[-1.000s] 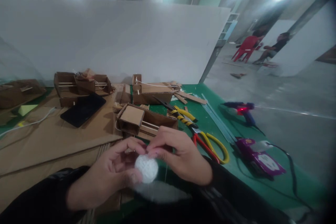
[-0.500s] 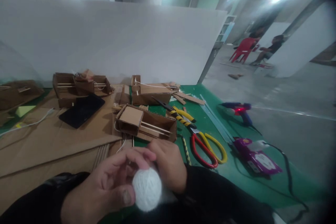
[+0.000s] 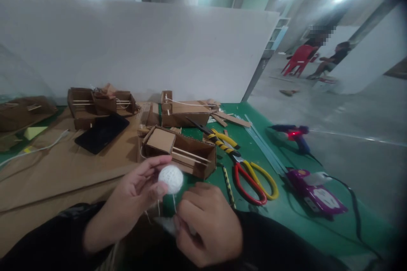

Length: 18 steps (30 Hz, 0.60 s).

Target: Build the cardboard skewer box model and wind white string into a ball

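A ball of white string (image 3: 171, 179) is held between the thumb and fingers of my left hand (image 3: 136, 192), at the lower middle of the head view. Strands of string hang below the ball. My right hand (image 3: 208, 224), just right of and below the ball, is curled closed, and one strand runs down toward its fingers. What sits inside that curl is hidden. Right beyond the ball lies an open cardboard box (image 3: 193, 159) with two thin sticks along it and a square cardboard piece (image 3: 160, 140) on its left part.
To the right are scissors (image 3: 249, 194), pliers (image 3: 227, 148), clear glue sticks (image 3: 263, 148), a glue gun (image 3: 294, 133) and a purple power strip (image 3: 318, 194) with a cable. A black tablet (image 3: 101, 133) lies on cardboard at left. More cardboard boxes (image 3: 186, 114) stand behind.
The ball and my left hand have moved up and away from me. My right hand has come down and back, apart from the ball, and string strands now show below it.
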{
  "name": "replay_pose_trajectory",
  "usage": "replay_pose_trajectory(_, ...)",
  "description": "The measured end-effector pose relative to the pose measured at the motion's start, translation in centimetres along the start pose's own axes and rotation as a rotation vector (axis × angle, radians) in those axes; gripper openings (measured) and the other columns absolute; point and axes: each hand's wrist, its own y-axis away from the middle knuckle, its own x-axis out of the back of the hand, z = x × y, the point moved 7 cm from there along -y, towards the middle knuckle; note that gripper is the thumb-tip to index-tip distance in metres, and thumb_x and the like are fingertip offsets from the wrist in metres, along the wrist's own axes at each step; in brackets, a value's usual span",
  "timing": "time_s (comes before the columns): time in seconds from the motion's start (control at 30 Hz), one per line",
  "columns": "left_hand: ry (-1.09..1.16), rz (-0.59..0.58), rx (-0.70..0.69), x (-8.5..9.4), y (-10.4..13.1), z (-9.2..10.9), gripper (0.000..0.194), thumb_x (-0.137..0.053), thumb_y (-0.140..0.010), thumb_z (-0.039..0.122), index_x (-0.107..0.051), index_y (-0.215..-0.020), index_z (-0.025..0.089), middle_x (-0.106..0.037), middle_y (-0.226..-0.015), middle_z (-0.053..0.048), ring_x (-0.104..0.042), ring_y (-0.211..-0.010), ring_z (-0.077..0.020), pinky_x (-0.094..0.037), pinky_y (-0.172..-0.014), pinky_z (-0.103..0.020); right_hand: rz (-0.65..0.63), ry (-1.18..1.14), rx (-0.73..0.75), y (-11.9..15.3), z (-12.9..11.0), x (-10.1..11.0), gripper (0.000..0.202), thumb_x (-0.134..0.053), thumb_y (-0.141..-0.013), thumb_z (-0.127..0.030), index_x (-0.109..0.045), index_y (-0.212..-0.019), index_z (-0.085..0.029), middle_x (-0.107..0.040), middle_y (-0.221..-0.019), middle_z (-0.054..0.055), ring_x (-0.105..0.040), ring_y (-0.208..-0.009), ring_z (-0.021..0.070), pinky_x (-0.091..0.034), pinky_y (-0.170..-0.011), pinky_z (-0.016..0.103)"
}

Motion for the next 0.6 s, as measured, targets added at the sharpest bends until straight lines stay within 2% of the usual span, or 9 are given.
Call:
replay_pose_trajectory(0.13, -0.022, -0.018, 0.004, -0.7, 0.5, -0.4, 0.037, -0.071, -0.086, 0.039, -0.059, -0.118, 0.024, -0.067, -0.104, -0.004, -0.062, -0.094, -0.0178, -0.05, -0.081, -0.023, 0.02, -0.092, -0.028, -0.5, -0.9, 1.9, 0.013, -0.044, -0.071, -0.014, -0.035, -0.065, -0.021, -0.044, -0.054, -0.004, -0.035, -0.049, 0.0119, -0.023, -0.052, 0.031)
replay_pose_trajectory(0.3, 0.032, -0.182, 0.017, -1.7, 0.9, -0.7, 0.034, -0.069, -0.088, 0.039, -0.056, -0.114, 0.023, -0.064, -0.096, -0.003, -0.059, -0.085, -0.0158, -0.047, -0.072, -0.022, -0.092, -0.254, -0.206, -1.2, 0.1, 3.5, 0.015, -0.048, -0.085, -0.011, -0.046, -0.075, -0.022, -0.053, -0.062, -0.003, -0.045, -0.054, 0.0109, -0.034, -0.052, 0.025)
replay_pose_trajectory(0.43, 0.053, -0.268, 0.059, -2.1, 1.0, -0.8, 0.035, -0.072, -0.086, 0.037, -0.058, -0.115, 0.023, -0.064, -0.094, -0.003, -0.059, -0.089, -0.0161, -0.047, -0.076, -0.024, -0.189, -0.262, -0.076, -2.1, 0.9, 4.2, 0.013, -0.051, -0.092, -0.013, -0.058, -0.083, -0.019, -0.054, -0.072, 0.001, -0.048, -0.062, 0.012, -0.037, -0.053, 0.023)
replay_pose_trajectory(0.53, 0.093, -0.295, 0.075, -2.3, 1.0, -0.8, 0.032, -0.074, -0.085, 0.034, -0.061, -0.112, 0.024, -0.067, -0.098, -0.004, -0.06, -0.092, -0.0165, -0.048, -0.08, -0.025, -0.141, -0.223, -0.052, -2.4, 2.1, 4.4, 0.019, -0.051, -0.098, -0.022, -0.068, -0.092, -0.017, -0.054, -0.076, 0.003, -0.051, -0.066, 0.0128, -0.041, -0.057, 0.023)
replay_pose_trajectory(0.6, 0.115, -0.294, 0.072, -2.3, 0.9, -0.8, 0.032, -0.075, -0.084, 0.032, -0.062, -0.112, 0.023, -0.067, -0.1, -0.004, -0.061, -0.093, -0.0166, -0.048, -0.081, -0.026, -0.083, -0.272, -0.06, -2.5, 2.8, 4.3, 0.019, -0.055, -0.098, -0.025, -0.072, -0.095, -0.016, -0.055, -0.076, 0.003, -0.052, -0.067, 0.0122, -0.043, -0.059, 0.022)
